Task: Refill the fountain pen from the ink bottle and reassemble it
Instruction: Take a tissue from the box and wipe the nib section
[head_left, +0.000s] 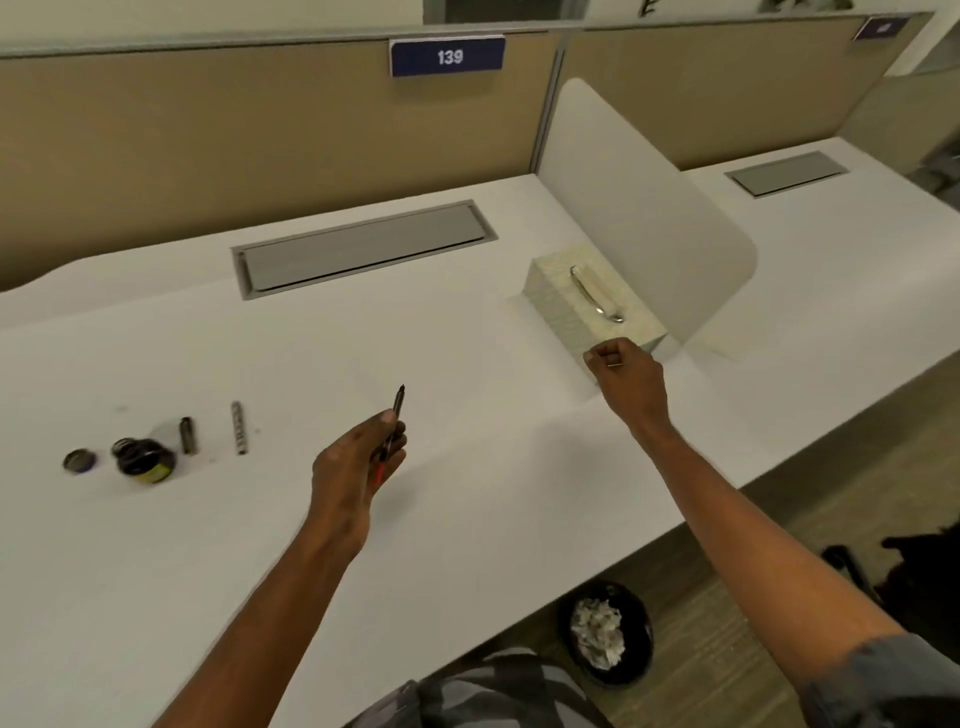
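My left hand (358, 457) grips the fountain pen's front section (397, 410), nib pointing up and away, with a red part showing below the fingers. My right hand (626, 371) is curled shut next to the near corner of a tissue box (566, 312); whether it holds anything I cannot tell. At the far left of the white desk (467, 467) stands the open ink bottle (144, 460), with its round cap (79, 460) lying to its left. To the bottle's right lie the short dark pen cap (188, 435) and the silver barrel (239, 427).
A grey cable hatch (363, 249) is set into the desk's back. A white curved divider (649, 223) stands right of the tissue box. A black bin (605, 631) with crumpled tissue sits on the floor below the desk's edge.
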